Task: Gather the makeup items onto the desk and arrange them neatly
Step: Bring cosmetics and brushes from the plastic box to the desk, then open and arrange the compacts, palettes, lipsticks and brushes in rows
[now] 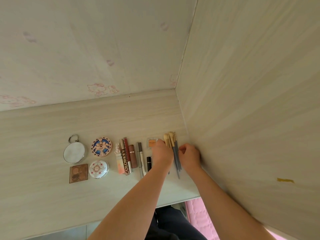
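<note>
Brushes [170,139]: small bundle with pale tan bristle heads and grey handles, lying right of centre on the desk [43,135], close to the pale wood-grain side panel [251,101]. Heads point to the top of the frame, handle tips to the bottom.

Left hand [161,151] lies over the bundle's left side, back of hand up. Its fingers are hidden, so the grip cannot be told. Right hand [189,155] sits just right of the handles, with fingers [181,149] curled and tips at the grey handles. Whether they pinch a handle cannot be told.

Row left of the hands, all flat on the desk, listed right to left:
- small square orange pan [152,142], print too small to read
- black tube [149,163], below the pan
- two grey pencils [140,158]
- brown lipstick [133,155]
- red tube [127,148]
- dark tube [127,161], lettered "COLORKEY" in pale capitals along its length
- peach tube [119,161] with a white patterned cap

Further left, four cases in a two-by-two block:
- upper right: round compact [101,146] with blue-and-pink ornament
- below it: white compact [98,169] with a red-dotted lid
- upper left: round mirror [74,153] with a metal ring
- below it: brown square palette [78,173], lettering not legible

Wall [69,49] at the top of the frame carries faint pink cartoon-cat prints.
</note>
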Motion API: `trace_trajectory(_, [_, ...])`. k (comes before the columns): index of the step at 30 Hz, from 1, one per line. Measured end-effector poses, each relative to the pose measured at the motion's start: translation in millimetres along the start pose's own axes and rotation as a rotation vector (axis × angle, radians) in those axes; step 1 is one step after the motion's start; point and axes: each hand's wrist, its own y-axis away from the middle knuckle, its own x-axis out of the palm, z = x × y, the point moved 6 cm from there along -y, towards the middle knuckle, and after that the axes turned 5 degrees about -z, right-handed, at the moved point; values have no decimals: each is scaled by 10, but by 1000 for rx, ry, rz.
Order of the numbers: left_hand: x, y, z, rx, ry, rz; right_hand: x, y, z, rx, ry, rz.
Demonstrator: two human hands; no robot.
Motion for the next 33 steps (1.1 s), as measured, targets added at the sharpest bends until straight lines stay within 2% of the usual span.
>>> trace_trajectory(13, [-46, 257, -65, 113, -50, 31, -39, 131, -5, -87, 48, 25])
trace_trajectory(21, [-260, 466, -6, 279, -53, 48, -71, 272, -30, -203, 144, 51])
trace_trajectory(25, [-419, 573, 124, 369, -86, -34, -78, 387, -2, -335, 274, 64])
trace_trajectory(29, [-618, 690, 263, 509, -255, -151, -54, 537, 59, -478, 375, 80])
trace_trajectory(33, [-867, 784, 470, 564, -355, -277, 33, 706, 177, -587, 432, 95])
